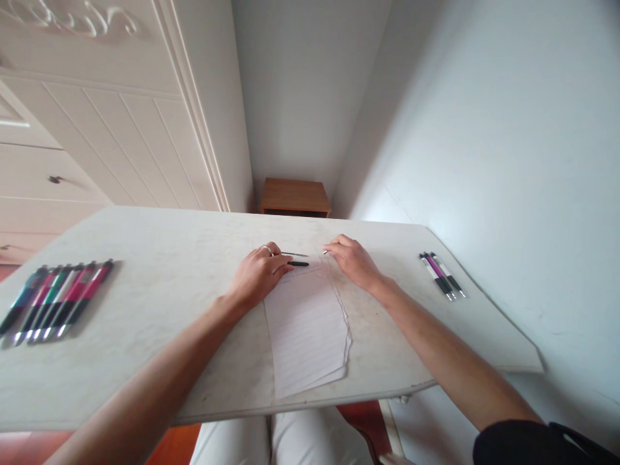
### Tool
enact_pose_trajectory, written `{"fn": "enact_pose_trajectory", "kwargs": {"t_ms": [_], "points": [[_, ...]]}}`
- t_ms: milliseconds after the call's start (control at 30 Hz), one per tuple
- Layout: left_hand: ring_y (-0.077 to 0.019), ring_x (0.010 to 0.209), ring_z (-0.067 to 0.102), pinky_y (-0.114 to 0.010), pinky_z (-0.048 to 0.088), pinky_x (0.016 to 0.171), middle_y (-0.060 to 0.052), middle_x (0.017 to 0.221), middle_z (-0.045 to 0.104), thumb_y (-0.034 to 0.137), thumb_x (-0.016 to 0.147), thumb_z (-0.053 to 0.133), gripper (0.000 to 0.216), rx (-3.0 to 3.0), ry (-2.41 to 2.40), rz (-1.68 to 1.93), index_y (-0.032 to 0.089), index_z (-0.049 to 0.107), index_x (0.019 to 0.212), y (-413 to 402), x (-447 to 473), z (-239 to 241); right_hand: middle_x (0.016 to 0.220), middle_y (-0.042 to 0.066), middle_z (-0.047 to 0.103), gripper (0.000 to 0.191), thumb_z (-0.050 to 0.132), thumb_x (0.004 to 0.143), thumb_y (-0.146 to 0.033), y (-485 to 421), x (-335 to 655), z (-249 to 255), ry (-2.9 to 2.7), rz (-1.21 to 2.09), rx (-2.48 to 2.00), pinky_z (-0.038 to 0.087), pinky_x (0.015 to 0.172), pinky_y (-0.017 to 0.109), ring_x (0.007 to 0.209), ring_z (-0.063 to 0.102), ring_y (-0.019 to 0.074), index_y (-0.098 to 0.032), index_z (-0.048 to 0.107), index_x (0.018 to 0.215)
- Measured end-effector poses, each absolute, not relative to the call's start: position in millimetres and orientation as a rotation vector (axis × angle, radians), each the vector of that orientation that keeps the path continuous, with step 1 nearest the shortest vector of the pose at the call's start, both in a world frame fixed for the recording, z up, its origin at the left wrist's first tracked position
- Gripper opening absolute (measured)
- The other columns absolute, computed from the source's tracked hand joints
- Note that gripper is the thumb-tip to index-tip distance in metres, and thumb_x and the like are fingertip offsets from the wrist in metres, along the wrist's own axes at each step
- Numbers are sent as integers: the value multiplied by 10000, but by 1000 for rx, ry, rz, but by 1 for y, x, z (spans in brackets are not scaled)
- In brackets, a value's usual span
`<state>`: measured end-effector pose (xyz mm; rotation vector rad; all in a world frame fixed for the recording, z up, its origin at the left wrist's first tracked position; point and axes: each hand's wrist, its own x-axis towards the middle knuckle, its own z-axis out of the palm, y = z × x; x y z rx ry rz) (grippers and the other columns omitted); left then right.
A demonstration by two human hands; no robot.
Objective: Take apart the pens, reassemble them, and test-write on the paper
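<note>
Writing: faint script is being shown on ragged-edged paper (307,336), too blurred to read
Left hand (258,272): black pen piece (300,263) is being gripped at paper's top; thin dark rod (296,254) is being seen just beyond
Right hand (352,259): silvery tip (325,252) is being pinched near paper's top right
Pens: six glossy pens (62,300) are being seen well left of paper, three slim pens (442,276) right

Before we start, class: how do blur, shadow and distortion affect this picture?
Head view: pens at far left look smeared; head view: cabinet leans, likely wide-angle stretch; head view: soft-edged shadow crosses the wall; head view: paper too faint to read.
</note>
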<state>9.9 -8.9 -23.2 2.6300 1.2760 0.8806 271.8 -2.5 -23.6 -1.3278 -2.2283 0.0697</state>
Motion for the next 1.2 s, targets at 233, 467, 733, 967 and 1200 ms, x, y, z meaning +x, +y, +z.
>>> {"fn": "enact_pose_trajectory", "kwargs": {"t_ms": [233, 467, 733, 967, 1200], "points": [[-198, 784, 597, -324, 490, 745, -62, 936, 636, 340, 885, 619, 195, 2642, 1286, 844, 232, 755, 975, -9, 11, -22, 993, 76, 680, 313, 511, 903, -70, -4, 269, -21, -2258, 95, -1304, 469, 827, 316, 891, 635, 195, -208, 733, 1076], [-194, 808, 612, -320, 497, 766, -60, 929, 645, 344, 897, 605, 198, 2639, 1246, 898, 220, 743, 968, -8, 10, -23, 1011, 84, 680, 319, 530, 893, -67, -5, 267, -23, -2274, 116, -1299, 479, 842, 324, 912, 640, 200, -197, 718, 1115], [-117, 593, 508, -253, 424, 635, 6, 710, 594, 318, 881, 575, 184, 2356, 1456, 1267, 186, 688, 943, -2, -15, 0, 885, 59, 690, 184, 544, 914, -258, -8, 268, -13, -1848, 254, -1155, 496, 748, 299, 807, 634, 178, -186, 711, 938], [-96, 464, 280, -256, 224, 472, 59, 469, 262, 355, 768, 563, 394, 1604, 1871, 1481, 209, 321, 493, 16, -54, 6, 578, -27, 517, 170, 475, 804, -240, 0, 279, -15, -1452, 588, -1366, 357, 492, 237, 517, 470, 120, -195, 532, 650], [-139, 511, 338, -279, 229, 524, 22, 493, 364, 378, 764, 514, 332, 2012, 2015, 886, 212, 374, 512, 14, -44, -9, 544, -26, 479, 196, 458, 763, -305, 4, 281, -21, -1606, 640, -1394, 318, 511, 243, 534, 436, 126, -196, 514, 610]]}}
